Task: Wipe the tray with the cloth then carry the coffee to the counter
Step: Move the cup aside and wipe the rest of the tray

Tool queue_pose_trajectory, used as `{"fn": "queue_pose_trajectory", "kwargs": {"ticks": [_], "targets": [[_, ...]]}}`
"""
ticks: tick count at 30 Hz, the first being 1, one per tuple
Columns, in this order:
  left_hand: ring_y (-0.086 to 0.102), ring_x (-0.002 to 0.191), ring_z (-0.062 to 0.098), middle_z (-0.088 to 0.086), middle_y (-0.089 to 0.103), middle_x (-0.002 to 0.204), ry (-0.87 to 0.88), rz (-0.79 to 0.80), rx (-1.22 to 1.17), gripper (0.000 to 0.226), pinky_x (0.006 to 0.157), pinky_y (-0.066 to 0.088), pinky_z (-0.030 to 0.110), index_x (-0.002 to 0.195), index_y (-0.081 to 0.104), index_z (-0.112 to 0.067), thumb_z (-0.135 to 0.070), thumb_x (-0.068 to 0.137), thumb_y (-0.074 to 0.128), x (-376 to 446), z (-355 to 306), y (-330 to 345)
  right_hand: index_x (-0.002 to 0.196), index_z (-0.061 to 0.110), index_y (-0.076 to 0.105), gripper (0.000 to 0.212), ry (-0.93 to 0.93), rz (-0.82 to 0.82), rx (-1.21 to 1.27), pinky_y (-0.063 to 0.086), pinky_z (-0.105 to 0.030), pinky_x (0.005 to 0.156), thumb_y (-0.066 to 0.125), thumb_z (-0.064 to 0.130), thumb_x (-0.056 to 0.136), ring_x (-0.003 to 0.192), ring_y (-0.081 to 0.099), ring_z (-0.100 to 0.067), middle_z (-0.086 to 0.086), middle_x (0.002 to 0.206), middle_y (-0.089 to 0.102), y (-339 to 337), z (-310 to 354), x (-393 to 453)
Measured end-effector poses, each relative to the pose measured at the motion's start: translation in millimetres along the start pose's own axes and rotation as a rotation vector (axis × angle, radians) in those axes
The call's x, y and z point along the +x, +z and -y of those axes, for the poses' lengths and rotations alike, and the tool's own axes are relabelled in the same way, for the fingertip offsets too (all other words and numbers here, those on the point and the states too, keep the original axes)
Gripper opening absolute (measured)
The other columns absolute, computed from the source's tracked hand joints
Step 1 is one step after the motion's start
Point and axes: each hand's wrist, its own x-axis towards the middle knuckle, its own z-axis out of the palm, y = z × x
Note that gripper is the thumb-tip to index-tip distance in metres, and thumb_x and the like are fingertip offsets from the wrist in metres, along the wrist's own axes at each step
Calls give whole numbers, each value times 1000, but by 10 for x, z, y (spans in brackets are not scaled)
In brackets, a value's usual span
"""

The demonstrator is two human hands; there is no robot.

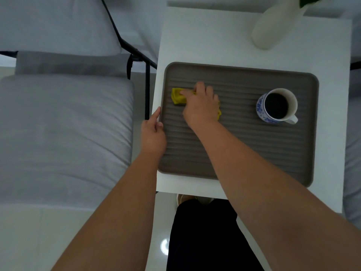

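A grey ribbed tray (254, 153) lies on a small white table (195, 42). My right hand (201, 106) presses a yellow cloth (176, 96) flat on the tray's left part; the cloth shows on both sides of the hand. My left hand (153, 132) grips the tray's left rim, thumb on top. A blue-and-white mug of black coffee (276, 105) stands upright on the right part of the tray, handle toward the near right, apart from both hands.
A white vase (273, 26) stands at the table's back right. A grey cushioned chair (64, 124) with a black metal frame (147, 89) sits close on the left. My dark trouser leg (205, 235) is below the table's near edge, over a glossy floor.
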Motion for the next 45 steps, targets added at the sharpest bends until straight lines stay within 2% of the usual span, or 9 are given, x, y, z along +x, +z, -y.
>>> {"fn": "queue_pose_trajectory", "kwargs": {"ticks": [2, 5, 8, 12, 17, 21, 31, 38, 45], "targets": [[53, 81, 13, 29, 54, 115, -13, -27, -15, 48, 91, 54, 31, 144, 44, -33, -13, 101, 34, -35, -28, 13, 125, 30, 58, 47, 73, -32, 35, 33, -40, 93, 54, 15, 81, 115, 39, -34, -10, 132, 41, -36, -232, -70], [47, 72, 9, 22, 51, 114, -17, -60, -5, 47, 60, 43, 2, 144, 44, -29, -11, 103, 34, -92, -107, 29, 120, 28, 63, 45, 235, -183, 129, 38, -44, 87, 54, 12, 79, 106, 44, -38, -14, 123, 47, -51, -581, -238], [42, 65, 8, 14, 44, 112, -24, -69, -8, 46, 50, 37, 0, 145, 43, -28, -11, 103, 33, -135, -170, 30, 120, 26, 63, 41, 366, -253, 165, 38, -43, 85, 50, 12, 84, 105, 43, -38, -14, 124, 47, -21, -620, -221], [45, 73, 6, 6, 39, 110, -17, -78, 12, 46, 63, 37, -5, 146, 41, -28, -10, 104, 34, -163, -202, 18, 120, 29, 61, 41, 487, -278, 221, 34, -39, 89, 51, 14, 83, 110, 41, -35, -10, 128, 45, -1, -351, 11], [48, 80, 7, 3, 39, 108, -44, -62, 10, 48, 100, 44, 26, 145, 41, -31, -9, 103, 34, -158, -181, 16, 125, 28, 58, 46, 74, -92, 122, 34, -37, 89, 49, 10, 84, 111, 40, -32, -9, 132, 42, 80, 194, 215], [47, 77, 8, 5, 40, 110, -50, -71, -1, 48, 101, 45, 37, 145, 42, -32, -10, 103, 35, -169, -177, 27, 130, 32, 54, 51, -94, -49, 85, 35, -37, 89, 52, 8, 85, 113, 39, -32, -7, 135, 41, 65, 138, 301], [44, 74, 5, 5, 39, 108, -32, -45, 4, 51, 76, 40, 5, 145, 39, -33, -6, 102, 36, -140, -166, 14, 123, 35, 57, 48, 454, -216, 156, 33, -40, 94, 53, 9, 83, 113, 38, -33, -8, 132, 41, -80, -341, 276], [43, 74, 4, 4, 37, 102, -38, -27, -39, 52, 88, 41, 12, 145, 41, -25, 0, 100, 37, -130, -192, -20, 123, 24, 57, 44, 13, -52, 47, 36, -40, 90, 48, 5, 83, 118, 36, -33, -10, 137, 37, 37, 337, 477], [46, 76, 3, 4, 39, 108, -82, -39, -45, 49, 89, 40, 11, 144, 43, -28, -5, 101, 36, -164, -253, -30, 126, 29, 57, 48, -317, -1, -18, 39, -43, 86, 51, 6, 84, 111, 41, -39, -12, 134, 44, 36, -1, 147]]}}
